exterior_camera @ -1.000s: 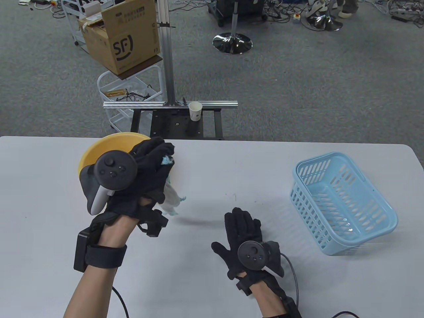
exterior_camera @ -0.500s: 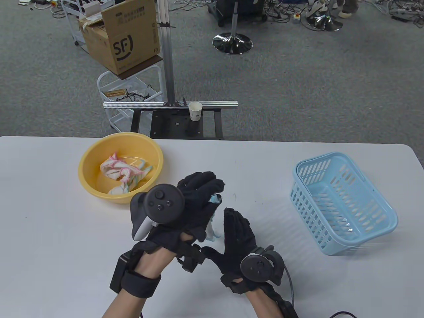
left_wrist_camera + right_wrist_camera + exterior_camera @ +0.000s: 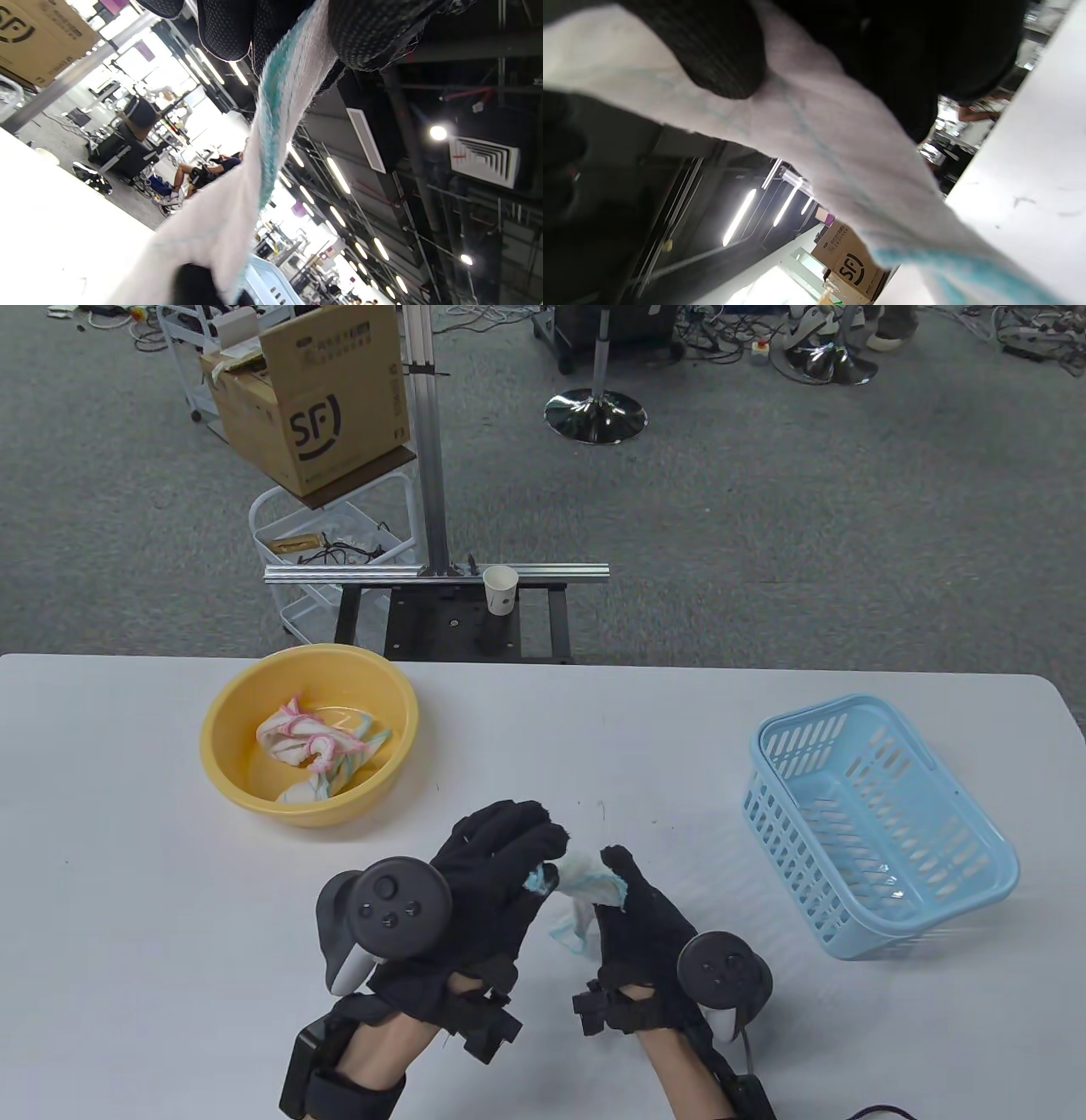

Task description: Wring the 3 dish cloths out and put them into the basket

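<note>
Lower centre of frame: left hand (image 3: 501,882) and right hand (image 3: 645,933) each pinch one white-and-teal dish cloth (image 3: 581,899) in curled fingers, above the white tabletop (image 3: 594,712). Mid-frame: yellow bowl (image 3: 233,789) with two cloths (image 3: 318,751) left, blue basket (image 3: 882,823) right. Beyond: grey carpet, cardboard box (image 3: 310,398).

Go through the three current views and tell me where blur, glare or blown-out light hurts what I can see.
Table view: sharp and evenly lit, with soft shadows beside the basket. Left wrist view: the table is blown out white, ceiling lights glare, yet the cloth weave reads clearly. Right wrist view: the cloth is smeared and out of focus, the glove a dark mass.
</note>
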The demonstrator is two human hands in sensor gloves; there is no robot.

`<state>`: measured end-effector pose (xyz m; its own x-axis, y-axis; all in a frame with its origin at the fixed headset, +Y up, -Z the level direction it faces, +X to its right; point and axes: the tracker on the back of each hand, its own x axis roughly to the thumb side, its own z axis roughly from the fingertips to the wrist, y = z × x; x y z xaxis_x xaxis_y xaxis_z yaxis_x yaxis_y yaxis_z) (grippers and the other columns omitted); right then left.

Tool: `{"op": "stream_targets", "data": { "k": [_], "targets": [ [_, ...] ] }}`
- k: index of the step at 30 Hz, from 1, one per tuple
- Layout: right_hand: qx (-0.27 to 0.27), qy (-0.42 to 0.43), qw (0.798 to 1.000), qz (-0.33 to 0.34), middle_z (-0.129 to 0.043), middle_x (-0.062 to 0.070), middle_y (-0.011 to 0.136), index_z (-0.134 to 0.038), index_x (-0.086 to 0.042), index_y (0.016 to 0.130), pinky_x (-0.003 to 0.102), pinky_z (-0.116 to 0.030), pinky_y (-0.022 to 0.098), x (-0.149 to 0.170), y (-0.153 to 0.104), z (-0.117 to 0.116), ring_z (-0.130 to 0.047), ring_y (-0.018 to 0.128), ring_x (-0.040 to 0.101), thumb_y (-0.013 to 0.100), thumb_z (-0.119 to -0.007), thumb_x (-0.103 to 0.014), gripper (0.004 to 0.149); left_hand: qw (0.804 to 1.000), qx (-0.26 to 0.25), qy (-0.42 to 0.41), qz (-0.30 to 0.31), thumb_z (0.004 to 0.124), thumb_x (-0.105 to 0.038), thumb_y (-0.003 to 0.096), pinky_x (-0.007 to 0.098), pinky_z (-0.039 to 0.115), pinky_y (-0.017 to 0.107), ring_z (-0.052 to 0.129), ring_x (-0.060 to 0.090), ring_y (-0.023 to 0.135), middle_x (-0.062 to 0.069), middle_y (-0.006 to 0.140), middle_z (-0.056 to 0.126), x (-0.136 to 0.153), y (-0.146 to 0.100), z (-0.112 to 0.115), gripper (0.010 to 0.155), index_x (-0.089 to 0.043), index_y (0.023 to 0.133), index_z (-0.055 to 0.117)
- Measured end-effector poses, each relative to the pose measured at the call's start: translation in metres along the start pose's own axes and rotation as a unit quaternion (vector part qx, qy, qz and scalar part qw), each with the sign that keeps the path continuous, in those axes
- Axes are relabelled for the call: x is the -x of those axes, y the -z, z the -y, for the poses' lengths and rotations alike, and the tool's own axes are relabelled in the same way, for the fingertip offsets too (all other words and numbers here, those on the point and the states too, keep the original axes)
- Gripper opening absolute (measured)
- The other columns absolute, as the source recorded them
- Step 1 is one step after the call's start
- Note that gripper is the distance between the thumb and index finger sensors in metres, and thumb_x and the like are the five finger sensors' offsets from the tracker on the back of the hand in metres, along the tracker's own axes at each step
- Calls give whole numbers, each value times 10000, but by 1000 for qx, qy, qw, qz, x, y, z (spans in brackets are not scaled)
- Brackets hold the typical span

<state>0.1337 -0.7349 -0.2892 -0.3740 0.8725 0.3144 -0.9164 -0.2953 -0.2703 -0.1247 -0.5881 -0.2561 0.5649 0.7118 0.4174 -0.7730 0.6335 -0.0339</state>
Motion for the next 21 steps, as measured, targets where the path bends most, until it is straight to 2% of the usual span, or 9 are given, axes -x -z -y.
{"op": "stream_targets", "data": {
  "k": [5, 10, 13, 18, 21],
  "targets": [
    [30, 108, 991, -76, -1056, 124, 625, -796, -56, 883, 579, -814, 479, 11, 3, 8, -1031, 588, 392, 489, -851, -444, 555, 999, -15, -20, -45, 769, -439, 492, 590, 440, 813, 595, 276, 1090, -64, 1103, 659, 39, -10, 4, 504, -299, 975, 797],
    [34, 209, 970, -118, -1028, 125, 668, -737, -69, 927, 578, -808, 498, 17, 5, 11, -1015, 622, 389, 491, -866, -311, 515, 991, 1, -71, -112, 789, -437, 487, 590, 464, 806, 628, 279, 1075, -60, 1088, 689, 89, -11, 21, 489, -300, 956, 822],
    [19, 260, 955, -141, -1003, 127, 707, -706, -98, 953, 580, -796, 518, 22, 5, 9, -995, 656, 391, 498, -849, -280, 510, 980, 26, -114, -160, 812, -439, 482, 591, 463, 804, 632, 285, 1070, -56, 1084, 692, 119, -11, 37, 489, -292, 948, 828],
    [-10, 300, 940, -160, -985, 136, 731, -696, -120, 966, 584, -785, 531, 28, 5, 4, -979, 676, 396, 512, -823, -263, 492, 957, 71, -172, -221, 819, -449, 478, 591, 465, 800, 625, 294, 1067, -48, 1088, 678, 155, -15, 60, 503, -287, 955, 811],
    [-21, 275, 949, -152, -985, 135, 733, -698, -128, 967, 582, -786, 533, 29, 7, 5, -979, 679, 393, 514, -818, -264, 489, 942, 81, -208, -253, 825, -458, 474, 596, 452, 798, 605, 308, 1068, -30, 1098, 648, 176, -22, 67, 547, -272, 985, 776]
  ]
}}
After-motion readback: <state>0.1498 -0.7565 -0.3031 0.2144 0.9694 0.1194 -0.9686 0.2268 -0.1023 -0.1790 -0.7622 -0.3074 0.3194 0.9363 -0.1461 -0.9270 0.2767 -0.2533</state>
